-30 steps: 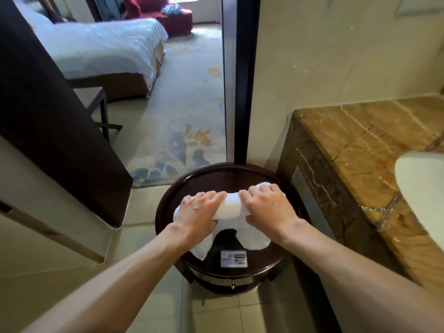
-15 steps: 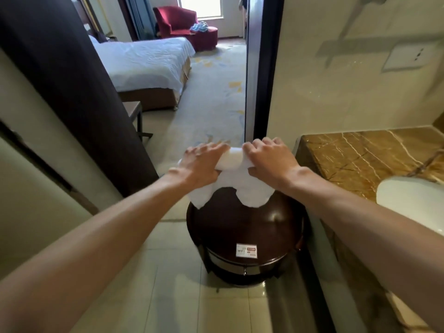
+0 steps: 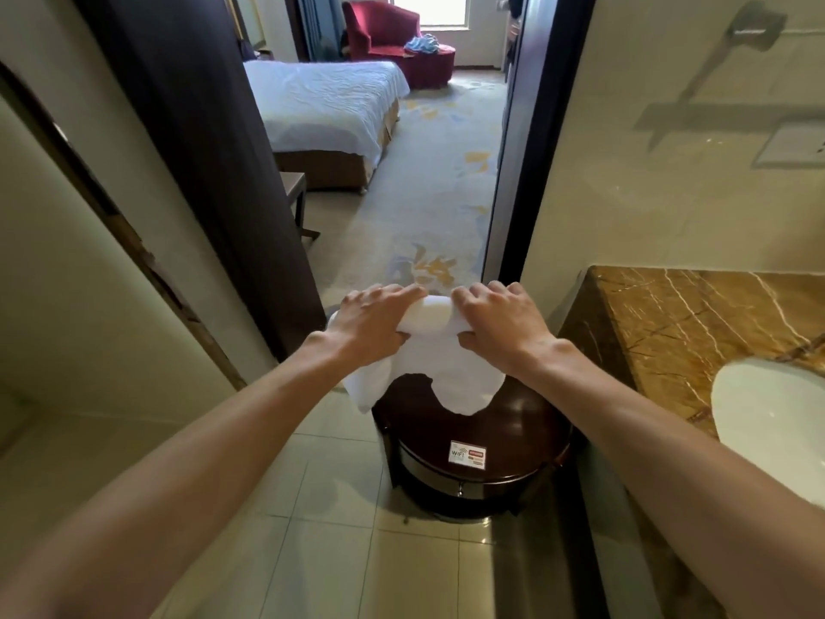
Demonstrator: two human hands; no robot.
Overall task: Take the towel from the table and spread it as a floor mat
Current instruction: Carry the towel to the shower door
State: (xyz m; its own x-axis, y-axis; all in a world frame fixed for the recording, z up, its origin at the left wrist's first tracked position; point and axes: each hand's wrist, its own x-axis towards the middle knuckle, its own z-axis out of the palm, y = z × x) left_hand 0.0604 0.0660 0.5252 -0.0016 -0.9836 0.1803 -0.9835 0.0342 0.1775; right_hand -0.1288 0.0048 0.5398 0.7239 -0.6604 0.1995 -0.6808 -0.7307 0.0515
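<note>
Soft matt cloth towel (image 3: 431,364); glossy dark wood table (image 3: 527,422).

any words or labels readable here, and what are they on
"WIFI": on the small white card lying on the round dark table.
Red patch and smaller print on that card: too blurred to read.
Pale plate on the wall: marks too small to read.
Nothing on the towel.

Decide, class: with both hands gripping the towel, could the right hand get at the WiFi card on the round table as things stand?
Probably not yet: the right hand is shut on the towel. The WiFi card lies uncovered on the round table, so a freed hand could likely reach it.
</note>
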